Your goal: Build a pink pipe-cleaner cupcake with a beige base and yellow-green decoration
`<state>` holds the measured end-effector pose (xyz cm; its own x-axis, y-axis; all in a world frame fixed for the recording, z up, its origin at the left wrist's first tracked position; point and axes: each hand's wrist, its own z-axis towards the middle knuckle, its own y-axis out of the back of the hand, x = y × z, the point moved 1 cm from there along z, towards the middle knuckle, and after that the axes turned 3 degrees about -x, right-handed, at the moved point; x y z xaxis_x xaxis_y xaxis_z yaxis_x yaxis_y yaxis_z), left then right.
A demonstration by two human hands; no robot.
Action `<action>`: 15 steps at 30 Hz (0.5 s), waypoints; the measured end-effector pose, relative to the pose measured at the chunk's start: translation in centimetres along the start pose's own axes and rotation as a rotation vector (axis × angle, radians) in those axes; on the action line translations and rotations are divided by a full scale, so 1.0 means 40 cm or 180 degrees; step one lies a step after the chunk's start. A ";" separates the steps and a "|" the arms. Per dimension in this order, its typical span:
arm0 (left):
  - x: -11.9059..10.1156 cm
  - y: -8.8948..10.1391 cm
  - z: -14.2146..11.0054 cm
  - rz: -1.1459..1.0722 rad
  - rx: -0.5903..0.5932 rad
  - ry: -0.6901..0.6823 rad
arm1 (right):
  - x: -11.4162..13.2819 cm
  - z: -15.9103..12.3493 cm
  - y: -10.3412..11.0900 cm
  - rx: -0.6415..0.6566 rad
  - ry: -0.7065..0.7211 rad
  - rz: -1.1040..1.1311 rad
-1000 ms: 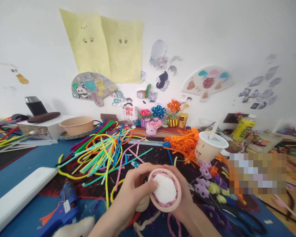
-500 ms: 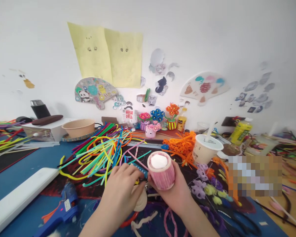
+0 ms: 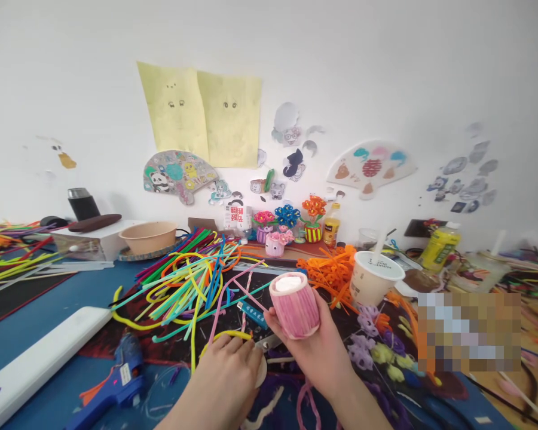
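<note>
My right hand [image 3: 314, 346] is wrapped round a pink-and-white striped pot [image 3: 296, 313], which seems covered in pipe cleaners and tilts slightly. White filling [image 3: 290, 283] shows inside its rim. Low over the table, my left hand [image 3: 226, 367] has its fingers curled down. A cream round disc [image 3: 261, 371] peeks out beside those fingers; what they grip, if anything, is hidden. Close by lie a yellow pipe cleaner [image 3: 233, 334], a blue labelled strip [image 3: 253, 313] and a metal tool [image 3: 269, 342], partly covered.
A blue glue gun [image 3: 121, 373] and a long white box-like bar [image 3: 45, 358] lie left. Loose pipe cleaners [image 3: 183, 292] heap behind my hands. Right are a lidded cup [image 3: 372, 278], purple pipe-cleaner flowers [image 3: 363, 346] and black scissors [image 3: 434, 406]. Finished flower pots [image 3: 312, 233] stand along the wall.
My left hand has lowered and drawn away from the pot, its fingers curling more. The pot in my right hand has tipped, so more of its striped side shows.
</note>
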<state>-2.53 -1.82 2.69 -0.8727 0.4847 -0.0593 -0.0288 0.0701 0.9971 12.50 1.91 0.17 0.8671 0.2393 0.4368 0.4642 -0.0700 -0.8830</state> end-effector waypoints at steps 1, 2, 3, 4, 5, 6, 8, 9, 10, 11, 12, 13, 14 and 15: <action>-0.001 0.002 -0.001 0.0025 0.0016 -0.0026 | 0.000 0.000 0.001 -0.0016 0.0025 -0.0024; -0.001 0.003 -0.003 0.0055 0.0038 -0.0062 | 0.000 0.001 0.002 -0.0043 0.0050 -0.0027; 0.001 0.004 -0.005 0.0083 0.0045 -0.0112 | 0.000 0.001 0.002 -0.0063 0.0066 -0.0024; 0.006 0.003 -0.008 0.0092 0.0021 -0.0177 | -0.001 0.002 0.002 -0.0075 0.0068 -0.0025; 0.012 0.002 -0.012 0.0071 -0.0048 -0.0251 | -0.002 0.003 0.002 -0.0089 0.0060 -0.0032; 0.019 0.001 -0.015 0.0011 -0.0194 -0.0319 | -0.003 0.003 0.001 -0.0110 0.0053 -0.0044; 0.035 0.003 -0.020 -0.0223 -0.0875 -0.0404 | -0.006 0.003 0.000 -0.0185 0.0036 -0.0114; 0.041 0.007 -0.021 -0.0374 -0.1391 -0.0400 | -0.007 0.002 -0.001 -0.0224 0.0011 -0.0166; 0.045 0.013 -0.020 -0.0523 -0.1945 -0.0386 | -0.009 0.001 -0.003 -0.0242 -0.0031 -0.0213; 0.045 0.019 -0.018 -0.0651 -0.2460 -0.0386 | -0.011 -0.001 -0.004 -0.0223 -0.0084 -0.0252; 0.041 0.025 -0.014 -0.0735 -0.2840 -0.0431 | -0.013 -0.003 -0.006 -0.0169 -0.0151 -0.0277; 0.034 0.031 -0.007 -0.0770 -0.3059 -0.0507 | -0.015 -0.005 -0.008 -0.0100 -0.0219 -0.0293; 0.024 0.035 0.001 -0.0775 -0.3151 -0.0594 | -0.016 -0.007 -0.009 -0.0039 -0.0280 -0.0294; 0.014 0.037 0.010 -0.0767 -0.3187 -0.0655 | -0.018 -0.008 -0.009 0.0003 -0.0321 -0.0277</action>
<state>-2.88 -1.10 4.11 -0.6933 0.6992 -0.1747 -0.6626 -0.5232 0.5359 11.78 1.47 0.24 0.8010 0.3406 0.4924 0.5367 -0.0438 -0.8426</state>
